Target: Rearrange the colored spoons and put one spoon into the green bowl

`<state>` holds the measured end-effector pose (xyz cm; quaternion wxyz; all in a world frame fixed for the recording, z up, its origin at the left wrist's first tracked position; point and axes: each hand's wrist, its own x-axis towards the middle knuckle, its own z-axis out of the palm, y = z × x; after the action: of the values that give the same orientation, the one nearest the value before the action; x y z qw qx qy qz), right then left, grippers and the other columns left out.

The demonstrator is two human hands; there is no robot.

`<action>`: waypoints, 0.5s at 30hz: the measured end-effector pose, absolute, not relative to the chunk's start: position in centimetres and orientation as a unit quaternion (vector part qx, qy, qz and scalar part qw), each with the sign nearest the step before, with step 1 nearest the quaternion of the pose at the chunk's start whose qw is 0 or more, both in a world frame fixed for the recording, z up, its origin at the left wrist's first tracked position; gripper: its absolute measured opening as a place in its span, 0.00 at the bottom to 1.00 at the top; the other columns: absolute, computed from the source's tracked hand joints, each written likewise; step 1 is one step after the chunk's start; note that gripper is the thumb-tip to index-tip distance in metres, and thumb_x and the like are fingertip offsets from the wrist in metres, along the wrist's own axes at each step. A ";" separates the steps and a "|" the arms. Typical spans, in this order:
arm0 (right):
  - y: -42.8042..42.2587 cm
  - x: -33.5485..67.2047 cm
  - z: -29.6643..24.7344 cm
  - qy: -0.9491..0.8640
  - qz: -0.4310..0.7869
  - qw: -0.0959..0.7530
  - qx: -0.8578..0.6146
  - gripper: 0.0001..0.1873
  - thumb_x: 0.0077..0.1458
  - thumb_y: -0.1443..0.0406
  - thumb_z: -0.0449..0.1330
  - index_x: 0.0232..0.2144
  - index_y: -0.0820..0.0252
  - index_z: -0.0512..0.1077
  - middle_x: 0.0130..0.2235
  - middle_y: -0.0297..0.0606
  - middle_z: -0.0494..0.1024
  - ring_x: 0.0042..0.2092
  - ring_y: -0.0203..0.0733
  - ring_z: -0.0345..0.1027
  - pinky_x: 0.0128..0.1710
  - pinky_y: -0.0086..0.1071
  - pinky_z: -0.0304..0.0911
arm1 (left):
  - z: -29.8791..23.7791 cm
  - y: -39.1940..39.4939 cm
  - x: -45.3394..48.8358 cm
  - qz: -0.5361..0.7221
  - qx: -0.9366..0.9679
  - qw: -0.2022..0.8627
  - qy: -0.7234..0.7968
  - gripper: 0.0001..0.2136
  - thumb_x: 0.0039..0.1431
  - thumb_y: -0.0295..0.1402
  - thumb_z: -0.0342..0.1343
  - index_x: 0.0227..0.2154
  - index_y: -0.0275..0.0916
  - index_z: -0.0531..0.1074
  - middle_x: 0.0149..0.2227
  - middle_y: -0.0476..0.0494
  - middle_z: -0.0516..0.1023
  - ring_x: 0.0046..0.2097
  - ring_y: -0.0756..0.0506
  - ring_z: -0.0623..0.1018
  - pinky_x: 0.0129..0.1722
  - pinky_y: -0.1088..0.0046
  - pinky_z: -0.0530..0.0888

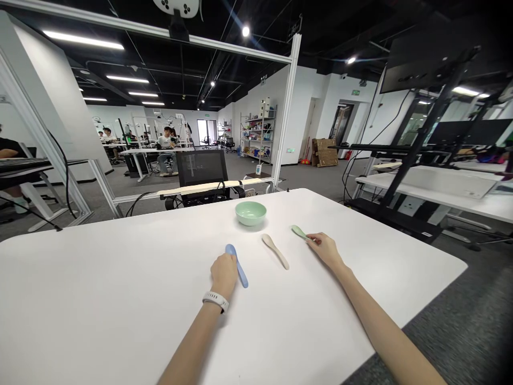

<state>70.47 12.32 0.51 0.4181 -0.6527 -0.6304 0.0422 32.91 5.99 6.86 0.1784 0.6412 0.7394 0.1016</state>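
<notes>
My left hand (224, 274), with a pale watch band at the wrist, is closed at the blue spoon (241, 274). Its fingertips are partly hidden behind the hand, near the upper part of the handle. The spoon's bowl end points away from me. My right hand (325, 249) pinches the handle of a light green spoon (298, 231), whose bowl points left and away. Between the two hands a beige spoon (276, 251) lies slanted on the white table, touched by neither. A green bowl (250, 214) stands upright behind the spoons.
The white table (120, 299) has rounded corners and its right edge runs under my right forearm. Beyond the far edge are a metal frame (286, 112) and a black mesh chair (202, 168). At the right stands a black monitor stand (417, 139). Several people sit at distant desks.
</notes>
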 end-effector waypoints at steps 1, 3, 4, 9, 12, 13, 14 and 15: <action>12.3 70.4 0.5 -0.630 0.042 0.419 -0.652 0.27 0.54 0.43 0.59 0.35 0.57 0.84 0.38 0.45 0.83 0.36 0.50 0.73 0.43 0.42 0.70 | 6.9 6.0 32.9 0.103 0.641 0.179 0.740 0.19 0.66 0.44 0.60 0.54 0.40 0.74 0.56 0.40 0.79 0.53 0.42 0.80 0.53 0.54 0.80; 12.2 70.3 0.6 -0.627 0.041 0.420 -0.655 0.26 0.54 0.44 0.60 0.36 0.58 0.84 0.38 0.45 0.83 0.36 0.50 0.73 0.43 0.42 0.70 | 7.0 5.9 32.9 0.104 0.639 0.182 0.740 0.19 0.66 0.44 0.60 0.54 0.39 0.74 0.55 0.40 0.79 0.53 0.42 0.80 0.53 0.54 0.80; 12.2 70.3 0.6 -0.625 0.041 0.420 -0.657 0.25 0.54 0.45 0.60 0.36 0.58 0.84 0.38 0.45 0.83 0.36 0.49 0.73 0.44 0.42 0.70 | 7.0 5.9 32.9 0.106 0.639 0.183 0.740 0.19 0.66 0.44 0.60 0.54 0.39 0.74 0.55 0.40 0.79 0.53 0.42 0.80 0.53 0.54 0.80; 12.3 70.1 0.5 -0.617 0.045 0.415 -0.667 0.21 0.53 0.52 0.61 0.41 0.60 0.84 0.38 0.44 0.82 0.36 0.47 0.73 0.45 0.41 0.70 | 7.0 5.8 32.9 0.112 0.638 0.184 0.740 0.19 0.66 0.44 0.60 0.54 0.39 0.74 0.55 0.40 0.79 0.53 0.42 0.80 0.53 0.54 0.80; 12.3 70.1 0.5 -0.618 0.052 0.408 -0.670 0.21 0.53 0.56 0.61 0.43 0.61 0.83 0.39 0.45 0.82 0.37 0.47 0.74 0.46 0.41 0.69 | 7.0 5.8 32.9 0.112 0.636 0.185 0.740 0.19 0.66 0.44 0.59 0.54 0.39 0.74 0.55 0.40 0.79 0.52 0.42 0.80 0.53 0.54 0.80; 12.2 70.1 0.5 -0.618 0.054 0.406 -0.671 0.21 0.53 0.56 0.60 0.43 0.61 0.83 0.40 0.45 0.82 0.38 0.47 0.74 0.47 0.41 0.69 | 7.0 5.8 32.9 0.112 0.636 0.186 0.741 0.19 0.66 0.44 0.59 0.54 0.39 0.74 0.55 0.40 0.79 0.52 0.42 0.80 0.53 0.54 0.80; 12.2 70.1 0.6 -0.619 0.055 0.404 -0.672 0.21 0.53 0.57 0.60 0.43 0.62 0.83 0.40 0.46 0.82 0.39 0.48 0.74 0.48 0.41 0.69 | 7.0 5.8 32.9 0.112 0.635 0.186 0.741 0.19 0.66 0.44 0.59 0.54 0.39 0.74 0.55 0.40 0.80 0.52 0.42 0.80 0.53 0.54 0.80; 12.2 70.1 0.6 -0.619 0.056 0.402 -0.672 0.21 0.53 0.57 0.60 0.43 0.62 0.83 0.40 0.46 0.82 0.39 0.48 0.74 0.48 0.41 0.69 | 7.0 5.8 32.9 0.113 0.635 0.186 0.741 0.19 0.66 0.44 0.59 0.53 0.39 0.74 0.55 0.40 0.80 0.52 0.42 0.80 0.52 0.54 0.80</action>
<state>70.10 12.19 0.60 0.4023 -0.6725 -0.6188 0.0558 32.89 5.82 7.00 0.1862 0.6352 0.7411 0.1127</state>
